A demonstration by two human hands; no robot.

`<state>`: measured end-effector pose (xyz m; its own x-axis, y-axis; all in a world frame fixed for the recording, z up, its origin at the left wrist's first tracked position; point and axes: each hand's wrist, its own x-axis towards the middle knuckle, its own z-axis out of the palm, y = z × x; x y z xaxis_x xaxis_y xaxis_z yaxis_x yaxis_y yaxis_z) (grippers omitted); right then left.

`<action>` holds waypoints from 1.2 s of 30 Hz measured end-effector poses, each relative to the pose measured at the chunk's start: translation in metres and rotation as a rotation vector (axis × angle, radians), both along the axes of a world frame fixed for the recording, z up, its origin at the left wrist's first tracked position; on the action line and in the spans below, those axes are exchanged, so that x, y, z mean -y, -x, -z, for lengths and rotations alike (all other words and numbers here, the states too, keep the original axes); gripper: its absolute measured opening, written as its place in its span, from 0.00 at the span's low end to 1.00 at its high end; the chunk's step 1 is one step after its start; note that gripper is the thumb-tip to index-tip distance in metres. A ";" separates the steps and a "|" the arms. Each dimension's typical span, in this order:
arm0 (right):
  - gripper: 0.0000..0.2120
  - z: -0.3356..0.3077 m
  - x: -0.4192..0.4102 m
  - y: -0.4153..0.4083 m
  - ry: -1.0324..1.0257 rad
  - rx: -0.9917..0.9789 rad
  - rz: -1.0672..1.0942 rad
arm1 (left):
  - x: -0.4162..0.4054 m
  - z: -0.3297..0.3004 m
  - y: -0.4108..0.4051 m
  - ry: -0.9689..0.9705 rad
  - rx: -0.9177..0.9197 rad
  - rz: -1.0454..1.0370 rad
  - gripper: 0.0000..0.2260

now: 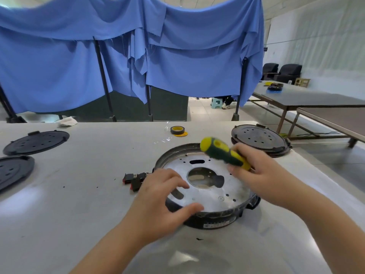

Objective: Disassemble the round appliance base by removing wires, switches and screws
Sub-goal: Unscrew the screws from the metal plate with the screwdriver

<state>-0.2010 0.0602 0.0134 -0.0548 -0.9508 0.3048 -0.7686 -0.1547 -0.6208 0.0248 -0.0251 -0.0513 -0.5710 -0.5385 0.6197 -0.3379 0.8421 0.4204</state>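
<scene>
The round appliance base [215, 196], a silver metal plate in a black ring, lies on the white table in front of me. My left hand [160, 196] rests on its left rim, fingers spread over the plate and thumb on the near edge. My right hand [256, 171] hovers over the right side, closed around a green and yellow screwdriver [223, 151] whose handle points up and left; its tip is hidden by the hand. Black and red switches [134, 179] lie on the table just left of the base.
Two black round covers [35, 142] [11, 171] lie at the far left. Another round base [260, 139] sits at the back right. A roll of yellow tape [177, 130] lies behind. Small dark specks dot the table. Blue cloth hangs beyond the table edge.
</scene>
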 end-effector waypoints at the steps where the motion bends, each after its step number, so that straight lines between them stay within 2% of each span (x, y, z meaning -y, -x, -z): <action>1: 0.04 0.005 -0.003 0.000 -0.042 -0.037 -0.017 | -0.003 0.002 0.003 0.054 0.025 0.018 0.20; 3: 0.04 0.013 -0.010 0.002 -0.093 -0.101 -0.056 | -0.007 0.006 0.009 0.145 0.061 0.048 0.19; 6: 0.17 0.019 -0.019 0.005 -0.155 -0.173 -0.086 | -0.008 0.012 0.014 0.233 0.107 0.060 0.17; 8: 0.20 0.019 -0.022 0.008 -0.172 -0.193 -0.097 | -0.007 0.013 0.015 0.248 0.113 0.050 0.17; 12: 0.14 0.022 -0.020 0.010 -0.133 -0.330 -0.087 | -0.005 0.013 0.013 0.242 0.095 0.029 0.17; 15: 0.13 0.023 -0.015 0.010 -0.105 -0.410 -0.044 | -0.004 0.011 0.012 0.220 0.062 0.002 0.18; 20: 0.13 0.022 -0.012 0.011 0.002 -0.309 -0.020 | 0.001 0.008 0.007 0.169 0.002 -0.050 0.15; 26: 0.08 0.022 -0.007 0.008 0.123 -0.224 0.040 | 0.008 0.010 0.006 0.228 -0.019 -0.099 0.10; 30: 0.15 0.031 -0.005 0.011 0.220 -0.134 0.139 | 0.020 0.013 0.002 0.169 -0.046 -0.102 0.09; 36: 0.14 0.043 -0.001 0.017 0.165 -0.154 0.130 | 0.047 0.007 -0.010 0.096 -0.163 -0.161 0.09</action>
